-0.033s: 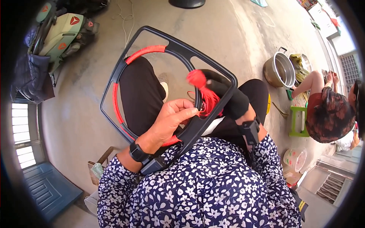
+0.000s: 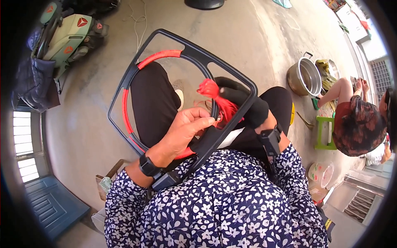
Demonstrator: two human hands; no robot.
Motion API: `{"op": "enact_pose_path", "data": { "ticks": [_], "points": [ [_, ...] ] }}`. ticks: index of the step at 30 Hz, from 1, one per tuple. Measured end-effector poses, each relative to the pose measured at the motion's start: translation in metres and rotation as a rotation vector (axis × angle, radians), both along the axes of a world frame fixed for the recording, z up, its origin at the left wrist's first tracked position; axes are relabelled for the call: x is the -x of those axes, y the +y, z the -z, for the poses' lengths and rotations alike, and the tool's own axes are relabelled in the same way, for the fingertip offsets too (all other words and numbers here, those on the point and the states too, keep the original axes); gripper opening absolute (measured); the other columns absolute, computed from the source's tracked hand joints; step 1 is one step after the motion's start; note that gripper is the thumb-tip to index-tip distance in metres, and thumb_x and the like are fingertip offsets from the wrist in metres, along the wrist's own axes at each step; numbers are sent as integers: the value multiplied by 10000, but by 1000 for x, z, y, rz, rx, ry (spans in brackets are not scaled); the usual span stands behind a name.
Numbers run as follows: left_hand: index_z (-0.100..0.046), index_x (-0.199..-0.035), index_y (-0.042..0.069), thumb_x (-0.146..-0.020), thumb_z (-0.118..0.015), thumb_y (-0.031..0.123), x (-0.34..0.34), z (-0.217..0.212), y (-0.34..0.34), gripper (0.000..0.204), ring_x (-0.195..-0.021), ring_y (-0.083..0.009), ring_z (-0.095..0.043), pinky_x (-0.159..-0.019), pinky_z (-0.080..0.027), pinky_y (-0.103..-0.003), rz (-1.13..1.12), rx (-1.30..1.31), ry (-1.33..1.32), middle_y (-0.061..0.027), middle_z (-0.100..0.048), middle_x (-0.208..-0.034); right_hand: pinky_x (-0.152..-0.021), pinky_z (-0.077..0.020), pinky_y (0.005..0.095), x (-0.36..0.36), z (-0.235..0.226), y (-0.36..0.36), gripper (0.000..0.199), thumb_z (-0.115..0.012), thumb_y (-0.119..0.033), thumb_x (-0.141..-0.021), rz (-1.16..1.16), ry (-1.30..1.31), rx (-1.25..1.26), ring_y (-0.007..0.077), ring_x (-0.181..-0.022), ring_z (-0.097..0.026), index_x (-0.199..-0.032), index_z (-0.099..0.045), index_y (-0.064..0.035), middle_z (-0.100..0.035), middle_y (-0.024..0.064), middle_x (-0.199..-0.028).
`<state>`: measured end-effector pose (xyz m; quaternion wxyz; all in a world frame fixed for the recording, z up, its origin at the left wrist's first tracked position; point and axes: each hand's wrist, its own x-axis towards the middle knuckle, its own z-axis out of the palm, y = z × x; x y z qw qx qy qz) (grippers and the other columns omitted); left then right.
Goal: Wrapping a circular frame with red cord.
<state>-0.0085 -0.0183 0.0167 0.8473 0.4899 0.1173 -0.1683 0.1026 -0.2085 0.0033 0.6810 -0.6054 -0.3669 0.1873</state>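
step: winding red cord point(image 2: 219, 101) round ring of black frame point(image 2: 231, 62), lying on lap, mid-wrap | left hand point(image 2: 182, 132) pinched cord at ring | right hand point(image 2: 244, 105), gloved, clamped on frame edge | next, judged: pulling cord taut, feeding another turn

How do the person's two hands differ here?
The left hand is bare, with its fingers curled at the frame's inner ring beside the red cord. The right hand is covered in black cloth and reaches through the frame, with the cord bundle lying against it. Both wrists carry a black strapped device.
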Motion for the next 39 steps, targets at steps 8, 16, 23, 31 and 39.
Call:
{"op": "enact_pose_path", "data": {
  "ticks": [8, 16, 23, 31, 39],
  "points": [
    [-664, -922, 33, -926, -593, 330, 5, -6, -16, 305, -597, -26, -533, -517, -377, -167, -133, -102, 145, 5, -652, -776, -904, -482, 375, -10, 30, 13, 526, -716, -141, -801, -325, -425, 89, 281, -1076, -584, -1264, -514, 4, -586, 162, -1209],
    [-649, -884, 33, -960, -513, 315, 6, -9, -10, 323, -652, -66, -586, -582, -453, -199, -243, 55, 384, -17, -641, -777, -981, -454, 301, 21, 37, 37, 419, -479, -119, -961, -341, 1140, -431, 186, -1145, -548, -1365, -418, -26, -525, 112, -1312],
    [-631, -979, -64, -853, -498, 55, 25, -38, 3, 218, -806, -141, -627, -747, -499, -258, -131, 128, 345, -95, -654, -897, -912, -483, 286, 25, 9, 26, 409, -527, -108, -934, 10, 443, 49, 167, -1060, -577, -1326, -449, -24, -567, 90, -1219],
    [-632, -962, -71, -832, -502, 50, 44, -38, -4, 221, -820, -135, -626, -766, -492, -245, -162, 161, 468, -98, -654, -910, -783, -511, 279, 4, 15, -30, 418, -461, -283, -986, 149, 714, 119, 167, -878, -628, -1312, -446, -21, -581, 93, -1178],
    [-629, -915, -29, -927, -556, 110, 42, -21, -8, 157, -774, -100, -630, -700, -508, -214, -151, 173, 388, -71, -663, -897, -890, -495, 295, 50, 6, -68, 523, -411, -335, -993, -124, 1461, -183, 222, -1117, -558, -1426, -312, -59, -479, 149, -1342]
  ]
}}
